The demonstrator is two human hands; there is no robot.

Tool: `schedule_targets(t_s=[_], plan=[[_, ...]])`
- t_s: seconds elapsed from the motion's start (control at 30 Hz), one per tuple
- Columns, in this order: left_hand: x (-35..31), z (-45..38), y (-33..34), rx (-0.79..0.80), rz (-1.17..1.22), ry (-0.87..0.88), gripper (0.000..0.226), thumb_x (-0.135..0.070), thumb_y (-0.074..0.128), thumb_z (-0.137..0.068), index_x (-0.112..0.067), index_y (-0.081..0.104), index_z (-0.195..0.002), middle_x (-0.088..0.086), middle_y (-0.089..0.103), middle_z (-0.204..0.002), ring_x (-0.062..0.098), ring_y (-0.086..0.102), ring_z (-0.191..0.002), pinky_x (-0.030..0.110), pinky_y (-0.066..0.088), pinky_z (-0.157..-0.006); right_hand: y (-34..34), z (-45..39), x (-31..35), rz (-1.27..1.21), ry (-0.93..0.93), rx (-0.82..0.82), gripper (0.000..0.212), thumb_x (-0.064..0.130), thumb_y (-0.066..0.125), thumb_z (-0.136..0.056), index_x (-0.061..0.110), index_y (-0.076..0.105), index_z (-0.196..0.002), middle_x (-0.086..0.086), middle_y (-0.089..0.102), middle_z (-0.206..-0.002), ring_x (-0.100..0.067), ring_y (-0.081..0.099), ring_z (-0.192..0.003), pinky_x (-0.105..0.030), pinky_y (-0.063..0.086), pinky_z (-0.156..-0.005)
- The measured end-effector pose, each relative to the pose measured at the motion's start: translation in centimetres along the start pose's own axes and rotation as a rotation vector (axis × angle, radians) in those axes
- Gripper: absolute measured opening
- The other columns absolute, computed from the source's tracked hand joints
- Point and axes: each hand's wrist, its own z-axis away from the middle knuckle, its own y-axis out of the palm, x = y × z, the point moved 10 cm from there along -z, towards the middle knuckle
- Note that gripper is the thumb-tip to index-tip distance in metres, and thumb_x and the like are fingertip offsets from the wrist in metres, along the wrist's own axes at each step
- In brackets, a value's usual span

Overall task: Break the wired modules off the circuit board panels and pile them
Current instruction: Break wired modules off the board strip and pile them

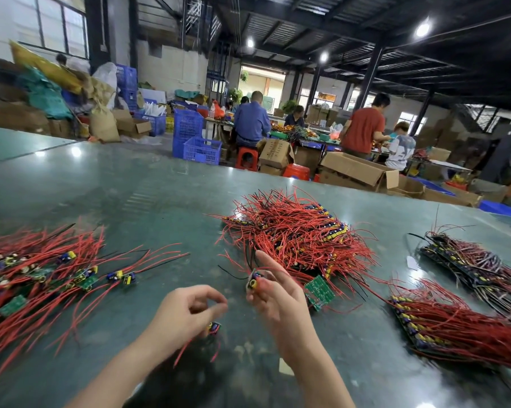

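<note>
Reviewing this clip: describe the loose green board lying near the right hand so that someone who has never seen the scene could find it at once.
Start at the big heap of red-wired panels in the middle of the green table. At its near edge, just right of the right hand, lies the small green board. Unlike the modules around it, it lies solder side up, showing bare green.

Red wires [295,231] are seen on the heaped modules, with black ones mixed in. Green boards [319,291] are shown (yellow and blue parts on some). The table [130,187] is coloured dark green. Blue crates [202,150] and red stools [246,157] are visible behind.
</note>
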Motion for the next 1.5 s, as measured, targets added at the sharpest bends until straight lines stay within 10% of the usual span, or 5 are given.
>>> schedule_targets(t_s=[0.17, 0.4, 0.6, 1.17, 1.5], plan=[[-1.2, 0.4, -0.6, -0.086, 0.332, 0.080, 0.023, -0.023, 0.079, -0.069, -0.022, 0.071, -0.091, 0.007, 0.071, -0.087, 0.012, 0.063, -0.079, 0.025, 0.049, -0.075, 0.6, 0.3, -0.3, 0.346, -0.020, 0.028, 0.042, -0.015, 0.050, -0.082, 0.020, 0.075, -0.085, 0.005, 0.065, -0.076, -0.013, 0.057, -0.073, -0.027, 0.050, -0.078], [2.0, 0.0, 1.5, 0.058, 0.603, -0.131, 0.024, -0.003, 0.071, -0.078, -0.015, 0.070, -0.098, 0.011, 0.071, -0.100, 0.018, 0.069, -0.083, 0.022, 0.054, -0.066, 1.8, 0.8, -0.4, 0.682, -0.108, 0.096, 0.025, 0.002, 0.062, -0.086, 0.020, 0.068, -0.102, -0.007, 0.067, -0.101, -0.009, 0.061, -0.085, -0.020, 0.049, -0.079], [1.9, 0.1, 1.8, 0.105, 0.503, -0.119, 0.046, -0.042, 0.080, -0.059, -0.025, 0.070, -0.101, -0.002, 0.072, -0.093, 0.004, 0.067, -0.079, 0.013, 0.050, -0.064, 2.8, 1.2, 1.6, 0.988, -0.413, 0.071, 0.026, 0.010, 0.069, -0.079, 0.031, 0.073, -0.094, 0.007, 0.056, -0.097, -0.005, 0.056, -0.094, -0.017, 0.043, -0.085], [-0.1, 1.3, 4.2, 0.276, 0.604, -0.134, 0.022, -0.018, 0.063, -0.083, -0.005, 0.065, -0.101, -0.008, 0.067, -0.062, -0.002, 0.061, -0.052, 0.008, 0.046, -0.048, 2.6, 2.0, 2.4, 1.016, -0.557, -0.071, 0.010, 0.014, 0.061, -0.081, 0.017, 0.070, -0.082, 0.003, 0.061, -0.091, -0.004, 0.053, -0.096, -0.014, 0.038, -0.086], [-0.1, 2.0, 5.6, 0.360, 0.479, -0.214, 0.018, -0.015, 0.036, -0.100, -0.007, 0.050, -0.108, -0.010, 0.040, -0.053, 0.000, 0.029, -0.039, 0.011, 0.025, -0.037, 0.1, 0.7, 0.9, 0.622, -0.204, -0.144, 0.022, 0.001, 0.058, -0.089, 0.014, 0.072, -0.077, -0.005, 0.066, -0.079, -0.008, 0.060, -0.068, -0.019, 0.049, -0.058]])
